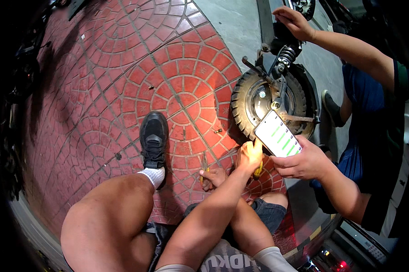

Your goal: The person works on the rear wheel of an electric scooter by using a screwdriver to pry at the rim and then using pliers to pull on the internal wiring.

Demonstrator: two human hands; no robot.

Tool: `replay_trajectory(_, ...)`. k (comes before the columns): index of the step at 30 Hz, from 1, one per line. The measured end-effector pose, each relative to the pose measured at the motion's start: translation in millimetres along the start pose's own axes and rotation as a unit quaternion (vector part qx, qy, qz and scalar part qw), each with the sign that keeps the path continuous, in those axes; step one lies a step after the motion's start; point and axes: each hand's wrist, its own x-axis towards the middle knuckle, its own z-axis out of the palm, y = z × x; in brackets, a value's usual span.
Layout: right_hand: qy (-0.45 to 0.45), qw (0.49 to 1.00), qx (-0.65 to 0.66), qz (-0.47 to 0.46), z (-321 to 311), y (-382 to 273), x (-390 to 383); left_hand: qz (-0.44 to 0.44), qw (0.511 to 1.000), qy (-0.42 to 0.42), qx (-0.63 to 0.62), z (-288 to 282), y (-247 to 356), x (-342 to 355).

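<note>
At the lower rim of the tyre (240, 106), right hand (249, 156) is closed on a yellow-handled tool (258, 171), tip hidden. Left hand (213, 177), just below-left, grips pliers (204, 164). Wheel remains mounted; bolts (218, 130) lie loose beside it. Another person holds a phone (278, 135) above the right hand.

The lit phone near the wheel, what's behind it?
Behind the phone, held in another person's hand, sits the small scooter wheel with its hub and shock spring. The wheel's lower right part is covered.
</note>
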Motion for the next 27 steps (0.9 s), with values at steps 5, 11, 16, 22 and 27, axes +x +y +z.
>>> replay_trajectory(5, 0.003, 1.000, -0.007, 0.006, 0, 4, 8, -0.005, 0.999, -0.040, -0.027, -7, 3, -2)
replay_trajectory(11, -0.023, 0.998, 0.050, 0.007, -1, 8, 7, -0.051, 0.992, -0.038, -0.111, -7, 7, -5)
replay_trajectory(16, -0.029, 0.998, -0.001, 0.051, -5, 4, 9, -0.072, 0.991, -0.067, -0.087, -8, 1, 2)
replay_trajectory(22, -0.042, 0.997, 0.001, 0.061, -7, 9, 11, -0.046, 0.990, -0.074, -0.112, -12, -3, 4)
replay_trajectory(27, -0.042, 0.998, 0.013, 0.052, -6, 13, 12, -0.044, 0.989, -0.068, -0.123, -12, -3, 4)
